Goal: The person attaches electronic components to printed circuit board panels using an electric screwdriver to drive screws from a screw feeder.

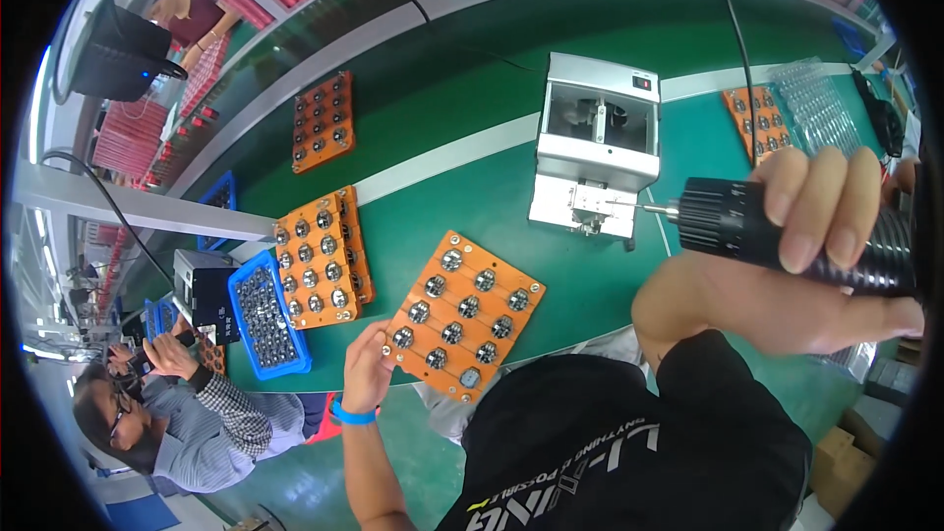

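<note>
My left hand [366, 374], with a blue band at the wrist, pinches the left corner of an orange board [442, 310]. Rows of small, round, silvery metal pieces [468, 307] sit in the board, which is held tilted in front of my body. A black electric screwdriver [723, 218] lies nearly level in my right hand [787, 310], fingers wrapped round its body. Its thin bit points left, at the front block of a silver screw feeder [598, 138]. In this single view I cannot tell whether the bit touches the block or carries a screw.
Filled orange boards lie in a stack [313, 305] at left, farther back [323, 123], and at far right [755, 118]. A blue tray [307, 359] holds many small metal pieces. Beside the right board are clear plastic trays [816, 103]. A co-worker [197, 423] sits at left.
</note>
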Demonstrator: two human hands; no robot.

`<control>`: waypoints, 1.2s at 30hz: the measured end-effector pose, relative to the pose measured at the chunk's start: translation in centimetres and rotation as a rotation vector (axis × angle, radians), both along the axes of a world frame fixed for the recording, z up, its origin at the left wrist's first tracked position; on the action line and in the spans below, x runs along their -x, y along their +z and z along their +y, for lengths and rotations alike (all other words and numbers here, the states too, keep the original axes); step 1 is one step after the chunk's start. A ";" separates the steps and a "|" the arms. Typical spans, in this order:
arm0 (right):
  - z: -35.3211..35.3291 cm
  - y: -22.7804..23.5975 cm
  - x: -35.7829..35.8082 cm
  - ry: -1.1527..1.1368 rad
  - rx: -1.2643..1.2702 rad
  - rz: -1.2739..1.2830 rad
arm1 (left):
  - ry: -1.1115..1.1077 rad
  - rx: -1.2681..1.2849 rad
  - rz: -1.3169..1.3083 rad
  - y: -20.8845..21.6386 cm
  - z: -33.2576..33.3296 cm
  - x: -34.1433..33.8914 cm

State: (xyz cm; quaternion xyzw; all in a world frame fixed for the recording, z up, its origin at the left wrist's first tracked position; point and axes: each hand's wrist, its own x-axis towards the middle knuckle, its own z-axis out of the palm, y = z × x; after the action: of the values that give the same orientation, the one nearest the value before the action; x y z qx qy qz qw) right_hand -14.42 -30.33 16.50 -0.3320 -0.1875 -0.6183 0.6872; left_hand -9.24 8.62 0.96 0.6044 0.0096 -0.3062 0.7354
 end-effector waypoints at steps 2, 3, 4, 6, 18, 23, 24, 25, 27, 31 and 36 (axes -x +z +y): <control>-1.1 -0.4 -0.6 0.045 0.228 0.071 | -0.079 0.029 0.054 -0.6 -0.3 -1.4; -1.2 -0.6 -0.8 0.070 0.342 0.108 | -0.079 0.037 0.062 -0.6 -0.6 -1.8; -0.8 -1.0 -1.3 0.110 0.323 0.072 | -0.028 0.022 0.081 0.2 -2.1 -2.5; -0.8 -1.2 -2.6 0.123 0.259 0.044 | 0.067 -0.008 0.103 0.1 -3.1 -3.5; -3.0 -1.4 -4.8 0.143 0.014 0.127 | 0.327 -0.175 -0.495 -2.5 -8.3 -1.2; -0.5 -4.6 -5.1 0.349 0.278 0.307 | 0.183 -0.165 -0.572 -2.1 -8.7 -0.4; 0.0 -5.4 -4.9 0.346 0.291 0.322 | 0.169 -0.172 -0.599 -2.1 -8.8 -0.4; 0.7 -6.2 -4.6 0.279 0.235 0.364 | 0.155 -0.183 -0.623 -2.3 -8.7 -0.2; 1.2 -7.7 -3.9 0.215 0.160 0.439 | 0.117 -0.324 -0.703 -2.2 -8.0 0.2; 1.8 -10.0 -3.3 0.141 0.145 0.627 | 0.071 -0.507 -0.790 -1.6 -8.1 1.9; 2.6 -10.9 -3.1 0.098 0.197 0.693 | 0.155 -0.432 -0.652 -2.2 -8.3 2.5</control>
State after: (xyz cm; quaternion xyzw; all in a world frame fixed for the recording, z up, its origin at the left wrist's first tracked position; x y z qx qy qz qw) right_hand -11.37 -27.77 5.58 -0.5770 -0.0179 -0.4144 0.7036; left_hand -11.70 0.32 -1.24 0.8080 -0.1144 -0.0329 0.5770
